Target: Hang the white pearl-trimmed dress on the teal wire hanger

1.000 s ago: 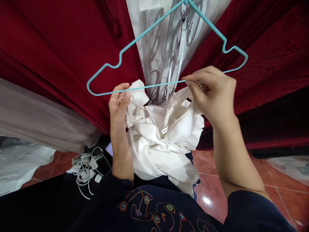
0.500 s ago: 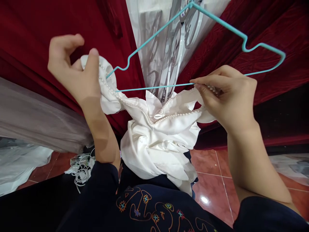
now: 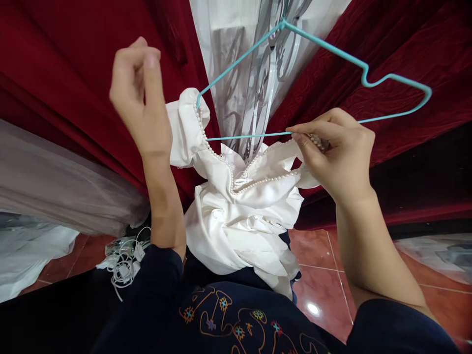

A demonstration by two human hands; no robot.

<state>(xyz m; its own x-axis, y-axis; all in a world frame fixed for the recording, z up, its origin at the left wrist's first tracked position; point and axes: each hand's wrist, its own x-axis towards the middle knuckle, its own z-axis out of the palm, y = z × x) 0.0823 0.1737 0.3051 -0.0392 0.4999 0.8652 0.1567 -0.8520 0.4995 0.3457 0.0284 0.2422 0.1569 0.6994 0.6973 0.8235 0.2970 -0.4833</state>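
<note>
A white garment (image 3: 236, 236) with a pearl-trimmed neckline lies bunched over my lap. The left end of a light-blue clothes hanger (image 3: 324, 46) goes into its left shoulder part (image 3: 184, 128), and the hanger's right end is bare. My right hand (image 3: 335, 152) pinches the hanger's bottom bar, with some of the pearl trim inside its curled fingers. Raised beside the left shoulder part, my left hand (image 3: 138, 98) has its fingers curled and the thumb against them; nothing shows between them. Its wrist is close to the white cloth.
Dark red curtains (image 3: 92, 59) hang in front, with white sheer fabric (image 3: 236, 59) and a white scrolled metal frame (image 3: 267, 93) between them. White cables (image 3: 123, 270) lie at lower left. Reddish tiles (image 3: 320, 280) cover the floor.
My left hand has moved right and up, off the shoulder part, and its fingers have closed. That shoulder part has shifted right along the hanger. The hanger has dropped slightly.
</note>
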